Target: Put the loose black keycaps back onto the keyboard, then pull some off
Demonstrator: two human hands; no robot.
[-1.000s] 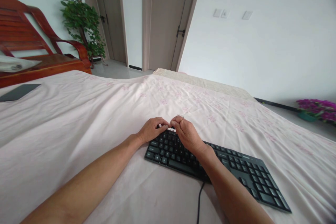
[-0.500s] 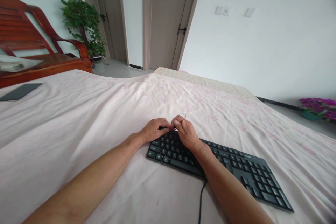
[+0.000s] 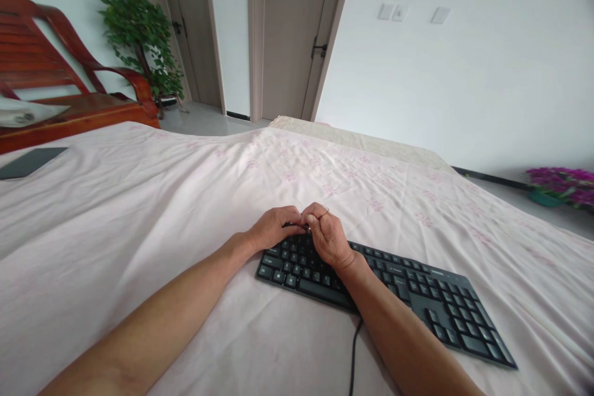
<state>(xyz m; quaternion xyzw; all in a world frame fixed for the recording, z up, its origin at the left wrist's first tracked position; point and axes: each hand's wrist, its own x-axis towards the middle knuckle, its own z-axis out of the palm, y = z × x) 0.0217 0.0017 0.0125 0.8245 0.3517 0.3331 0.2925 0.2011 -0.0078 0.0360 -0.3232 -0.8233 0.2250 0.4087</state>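
A black computer keyboard (image 3: 424,308) lies slantwise on the pink floral cloth, its cable running toward me. My left hand (image 3: 276,228) covers the keyboard's far left corner. Its thumb and forefinger close toward each other at the top row; what they hold is hidden. My right hand (image 3: 327,236) rests over the keys just beside it, fingers curled and the two hands' fingertips meeting. From the right fist sticks a thin wire loop (image 3: 326,209), which looks like a wire keycap puller. A small bright glint shows between the fingertips.
The cloth (image 3: 185,210) is wrinkled and spreads around the keyboard. A dark flat object (image 3: 30,163) lies at the far left. Beyond stand a wooden bench (image 3: 93,108), a leafy plant (image 3: 139,37), doors (image 3: 290,37) and purple flowers (image 3: 563,180).
The wire loop tilts lower against my right hand and shows less. Both hands stay together at the keyboard's top row. The whole view shifts slightly.
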